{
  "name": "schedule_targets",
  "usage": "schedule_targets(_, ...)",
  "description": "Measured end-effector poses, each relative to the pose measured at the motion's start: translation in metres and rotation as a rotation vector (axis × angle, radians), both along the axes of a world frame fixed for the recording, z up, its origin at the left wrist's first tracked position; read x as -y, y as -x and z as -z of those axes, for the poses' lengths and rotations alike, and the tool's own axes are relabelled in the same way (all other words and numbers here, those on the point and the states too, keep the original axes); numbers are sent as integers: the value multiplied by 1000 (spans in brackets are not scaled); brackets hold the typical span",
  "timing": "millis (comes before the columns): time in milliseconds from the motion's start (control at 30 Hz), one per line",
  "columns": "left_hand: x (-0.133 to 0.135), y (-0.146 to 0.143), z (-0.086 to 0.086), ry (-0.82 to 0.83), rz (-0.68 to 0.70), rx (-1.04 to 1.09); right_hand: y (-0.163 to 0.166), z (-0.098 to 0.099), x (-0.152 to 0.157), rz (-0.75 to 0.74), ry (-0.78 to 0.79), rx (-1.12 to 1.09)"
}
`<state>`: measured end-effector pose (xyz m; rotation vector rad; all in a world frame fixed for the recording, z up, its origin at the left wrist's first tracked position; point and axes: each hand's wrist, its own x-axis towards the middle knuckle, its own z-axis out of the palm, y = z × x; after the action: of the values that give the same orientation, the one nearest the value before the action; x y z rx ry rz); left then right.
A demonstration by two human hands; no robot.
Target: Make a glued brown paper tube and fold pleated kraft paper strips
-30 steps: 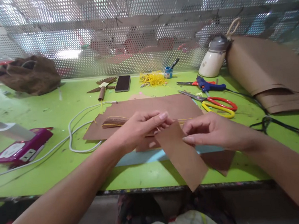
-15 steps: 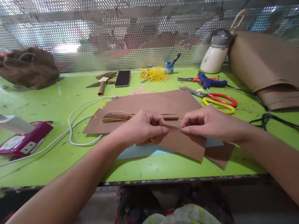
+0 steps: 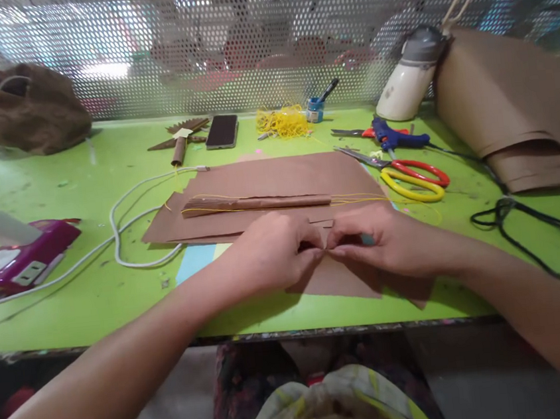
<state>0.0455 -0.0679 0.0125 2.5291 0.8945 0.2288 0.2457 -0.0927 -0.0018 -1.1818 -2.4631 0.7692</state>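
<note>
Both hands meet over a small piece of brown paper (image 3: 340, 284) near the front of the table. My left hand (image 3: 277, 250) pinches its upper edge between thumb and fingers. Opposite it, my right hand (image 3: 383, 238) pinches the same edge, the fingertips almost touching. Just beyond the hands lies a rolled brown paper tube (image 3: 284, 201) with yellow string (image 3: 359, 198) running along it, on a larger brown paper sheet (image 3: 276, 173). Light blue paper (image 3: 194, 262) shows beneath, partly covered by my left forearm.
On the right are scissors (image 3: 414, 182), a blue glue gun (image 3: 400, 135) with black cord, a white bottle (image 3: 402, 87) and a brown paper stack (image 3: 524, 104). A phone (image 3: 222, 131) and yellow shreds (image 3: 283, 122) lie behind. Left: a purple power strip (image 3: 25, 263) and white cable (image 3: 115, 237).
My hands have drawn closer together along the paper's edge, and the paper has turned straighter towards me. The tube behind shows more fully. The camera view has shifted slightly.
</note>
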Motion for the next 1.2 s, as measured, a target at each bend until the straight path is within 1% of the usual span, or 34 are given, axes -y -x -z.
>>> schedule_targets(67,1,1,-2,-18,-15,-38,0,2,-1,-13,-42,-13)
schedule_targets(167,0,4,0,17,-33,-93,-1,7,-1,-29,-65,-34)
schedule_targets(333,-5,8,9,89,-15,-23,-1,11,0,-60,-88,5)
schedule_targets(433,-6,10,11,105,-5,-16,-3,12,0,-61,-106,38)
schedule_targets(667,-7,8,9,145,-14,-70,-6,10,2,-44,-81,94)
schedule_targets(867,-7,8,9,119,-2,-79,-3,9,2,-52,-101,113)
schedule_targets(1067,-5,9,4,134,-29,-82,-5,6,3,-59,-111,61)
schedule_targets(1200,-6,10,4,192,-14,-59,-6,2,4,-25,-102,51)
